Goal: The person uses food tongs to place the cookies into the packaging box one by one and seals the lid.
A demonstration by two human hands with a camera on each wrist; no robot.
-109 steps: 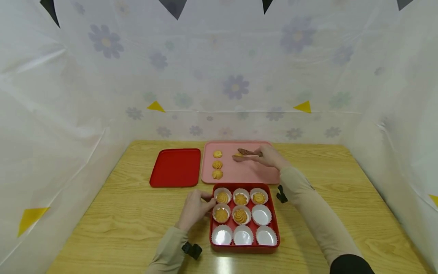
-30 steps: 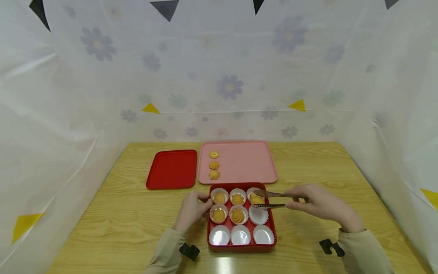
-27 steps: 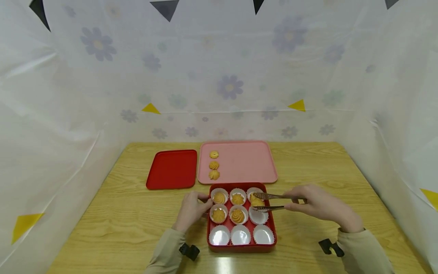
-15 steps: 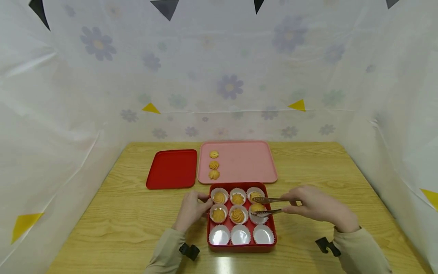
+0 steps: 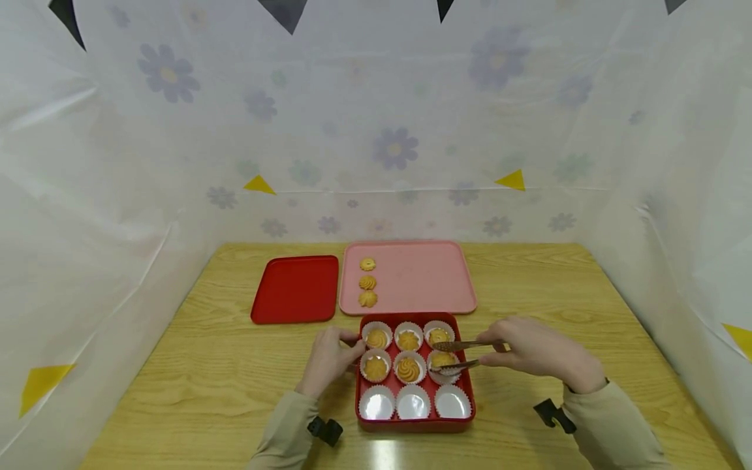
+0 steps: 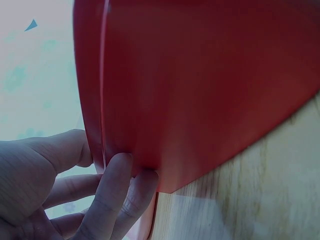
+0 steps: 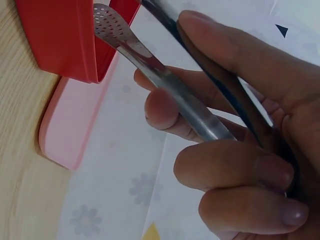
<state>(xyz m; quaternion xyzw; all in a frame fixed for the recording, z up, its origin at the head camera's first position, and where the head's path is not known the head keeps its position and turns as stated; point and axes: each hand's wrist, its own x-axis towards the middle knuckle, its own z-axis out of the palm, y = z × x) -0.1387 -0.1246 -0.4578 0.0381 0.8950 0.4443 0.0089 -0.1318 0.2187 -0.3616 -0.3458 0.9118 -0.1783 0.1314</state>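
My right hand (image 5: 531, 349) holds metal tongs (image 5: 464, 344) with perforated tips, also plain in the right wrist view. The tips straddle a butter cookie (image 5: 442, 359) in the middle-row right paper cup of the red box (image 5: 417, 425). My left hand (image 5: 330, 359) grips the box's left side near the far corner. In the left wrist view its fingers (image 6: 112, 192) bear on the outer wall. Swirled cookies (image 5: 408, 369) sit in the other cups of the back and middle rows. The near-row cups (image 5: 413, 403) show bare white insides.
Behind the box lies a pink tray (image 5: 423, 277) with three cookies (image 5: 367, 282) in a column at its left. A bare red tray (image 5: 296, 290) lies left of it. Pale flowered sheeting (image 5: 393, 196) encloses the wooden table (image 5: 223, 385) at the back and sides.
The right hand has brought the tongs and a cookie from the pink tray to the box and lowered the cookie into the middle-row right cup. The left hand keeps its hold.
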